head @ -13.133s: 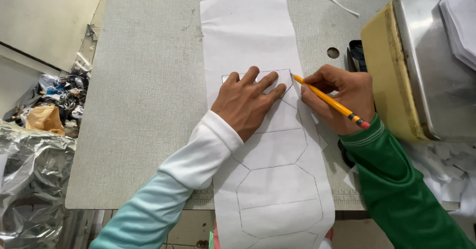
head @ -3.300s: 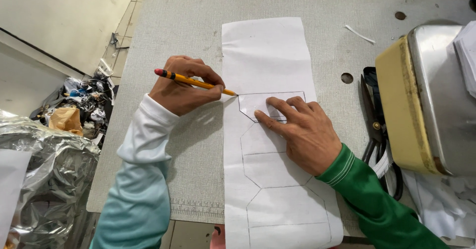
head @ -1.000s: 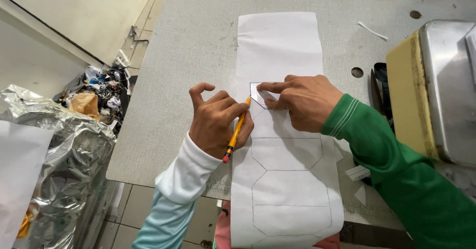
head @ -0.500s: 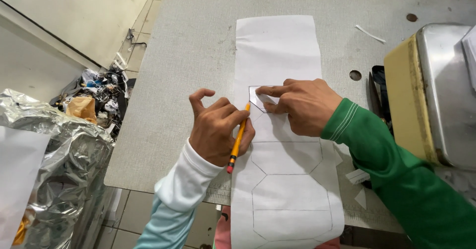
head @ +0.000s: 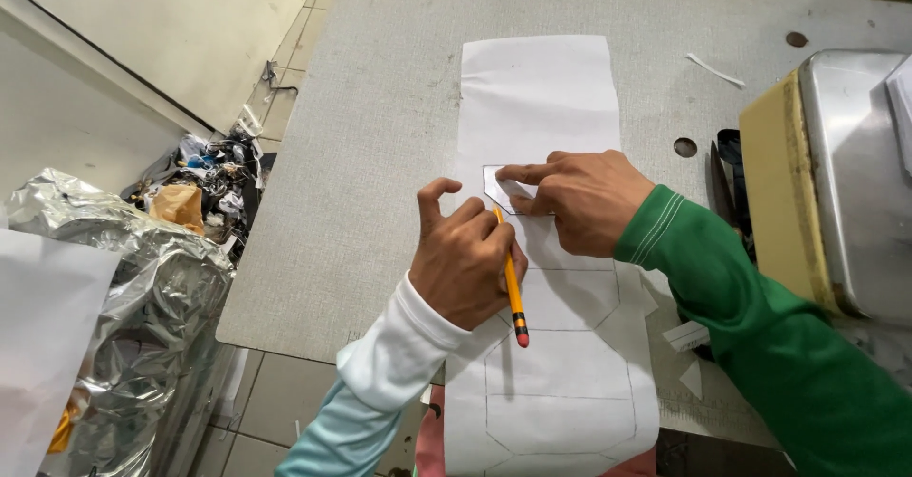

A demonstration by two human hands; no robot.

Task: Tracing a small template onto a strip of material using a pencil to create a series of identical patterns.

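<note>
A grey counter (head: 380,106) stands on a pale tiled floor (head: 266,410); a cream wall panel (head: 180,30) runs left, with crumpled silver foil (head: 123,287) and a scrap heap (head: 209,168) below

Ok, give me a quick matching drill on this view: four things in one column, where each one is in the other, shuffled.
Things:
1. pencil
2. template
3. scissors
4. foil sheet

Places:
A. left of the table, over the floor
B. in the left hand
C. pinned on the paper by the right hand
D. on the table, beside the yellow-edged machine

Pairs: 1-B, 2-C, 3-D, 4-A
</note>
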